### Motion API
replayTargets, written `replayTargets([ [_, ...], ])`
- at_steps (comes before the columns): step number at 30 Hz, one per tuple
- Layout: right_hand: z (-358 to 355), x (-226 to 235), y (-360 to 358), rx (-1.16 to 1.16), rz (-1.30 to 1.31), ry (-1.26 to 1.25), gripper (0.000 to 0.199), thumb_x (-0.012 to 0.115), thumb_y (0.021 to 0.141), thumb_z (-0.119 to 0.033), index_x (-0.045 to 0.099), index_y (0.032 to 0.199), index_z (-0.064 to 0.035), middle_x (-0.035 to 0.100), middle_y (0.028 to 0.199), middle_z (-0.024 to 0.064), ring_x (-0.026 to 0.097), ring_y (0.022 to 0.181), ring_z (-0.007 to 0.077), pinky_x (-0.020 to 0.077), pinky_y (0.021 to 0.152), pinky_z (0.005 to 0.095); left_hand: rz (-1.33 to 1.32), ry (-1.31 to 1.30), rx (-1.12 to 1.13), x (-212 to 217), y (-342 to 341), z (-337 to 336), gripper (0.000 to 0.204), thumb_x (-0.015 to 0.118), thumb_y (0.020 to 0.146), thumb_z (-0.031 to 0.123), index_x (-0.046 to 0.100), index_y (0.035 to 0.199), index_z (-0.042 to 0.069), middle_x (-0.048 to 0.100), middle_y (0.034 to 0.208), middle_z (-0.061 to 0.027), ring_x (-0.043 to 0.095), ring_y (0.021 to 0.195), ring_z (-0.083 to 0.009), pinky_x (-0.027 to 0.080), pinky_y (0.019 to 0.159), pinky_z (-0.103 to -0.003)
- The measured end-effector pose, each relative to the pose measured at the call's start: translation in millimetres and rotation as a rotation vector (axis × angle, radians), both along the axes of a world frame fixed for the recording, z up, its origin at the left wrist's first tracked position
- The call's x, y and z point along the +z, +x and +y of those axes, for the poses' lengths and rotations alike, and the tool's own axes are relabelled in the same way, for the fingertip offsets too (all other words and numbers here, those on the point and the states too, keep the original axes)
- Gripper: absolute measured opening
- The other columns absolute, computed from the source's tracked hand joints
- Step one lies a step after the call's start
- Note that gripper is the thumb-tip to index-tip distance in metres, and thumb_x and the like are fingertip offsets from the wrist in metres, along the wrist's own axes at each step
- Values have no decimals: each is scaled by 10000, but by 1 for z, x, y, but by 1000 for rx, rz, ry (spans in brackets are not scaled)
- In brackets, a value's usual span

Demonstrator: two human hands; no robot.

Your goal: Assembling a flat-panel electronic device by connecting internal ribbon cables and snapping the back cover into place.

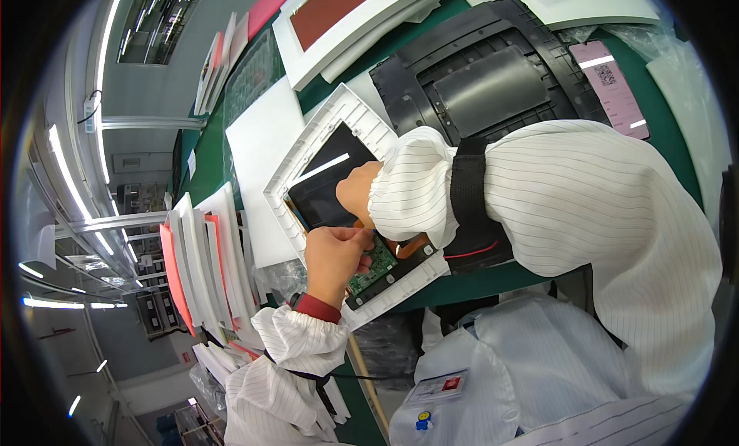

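A white plastic frame [282,186] lies on the bench before me, with a flat black panel [317,202] set inside. At the panel's near end sits a green circuit board [375,267], beside an orange flat cable [413,246]. My left hand [332,263] is closed in a pinch over the board's edge; what its fingertips hold is too small to make out. My right hand [358,190] bends down over the panel, its fingers curled beside the left fingertips. Its sleeve and my left hand partly hide those fingers and whatever they grip.
A large black plastic housing [493,84] lies beyond my right arm, next to a flat pink phone-like thing [612,92]. White foam sheets [262,153] lie left of the frame, near a stack of white and pink foam pieces [208,261]. A red wire [473,252] runs by my right sleeve.
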State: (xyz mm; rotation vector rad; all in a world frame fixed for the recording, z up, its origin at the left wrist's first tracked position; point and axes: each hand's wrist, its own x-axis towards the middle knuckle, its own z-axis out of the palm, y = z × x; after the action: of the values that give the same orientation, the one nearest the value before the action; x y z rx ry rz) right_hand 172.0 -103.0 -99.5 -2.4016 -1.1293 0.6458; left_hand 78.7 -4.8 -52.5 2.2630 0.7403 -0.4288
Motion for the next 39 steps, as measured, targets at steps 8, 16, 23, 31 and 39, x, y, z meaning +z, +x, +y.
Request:
replayTargets([
  [8, 3, 2, -3, 25, 1, 33, 159, 699, 662, -82, 680, 812, -30, 674, 824, 155, 663, 809, 307, 531, 672, 390, 59, 46, 58, 5, 7, -8, 212, 665, 757, 115, 655, 771, -97, 636, 648, -104, 585, 458, -139, 503, 437, -257],
  [16, 3, 2, -3, 33, 8, 43, 164, 699, 660, -81, 679, 815, -29, 674, 827, 156, 663, 809, 307, 532, 673, 390, 37, 172, 27, 6, 8, -12, 212, 672, 752, 125, 663, 745, -86, 650, 636, -100, 598, 455, -142, 505, 432, -258],
  [23, 2, 2, -4, 35, 18, 48, 168, 700, 659, -80, 678, 818, -27, 674, 830, 157, 662, 810, 308, 532, 673, 389, 69, 110, 74, 9, 11, -12, 216, 683, 757, 126, 660, 754, -89, 649, 648, -115, 596, 454, -143, 504, 416, -261],
  [31, 0, 0, -4, 27, 26, 48, 173, 700, 658, -78, 678, 821, -26, 673, 833, 159, 662, 810, 308, 532, 674, 389, 93, 49, 72, 10, 14, -14, 218, 689, 753, 118, 651, 758, -97, 648, 660, -125, 585, 444, -142, 499, 407, -258],
  [39, 0, 3, -3, 37, 24, 55, 178, 700, 656, -77, 677, 824, -24, 673, 836, 160, 662, 811, 309, 532, 675, 388, 52, -15, 41, 8, 12, -16, 231, 682, 766, 132, 650, 806, -94, 629, 652, -90, 575, 461, -124, 480, 414, -243],
])
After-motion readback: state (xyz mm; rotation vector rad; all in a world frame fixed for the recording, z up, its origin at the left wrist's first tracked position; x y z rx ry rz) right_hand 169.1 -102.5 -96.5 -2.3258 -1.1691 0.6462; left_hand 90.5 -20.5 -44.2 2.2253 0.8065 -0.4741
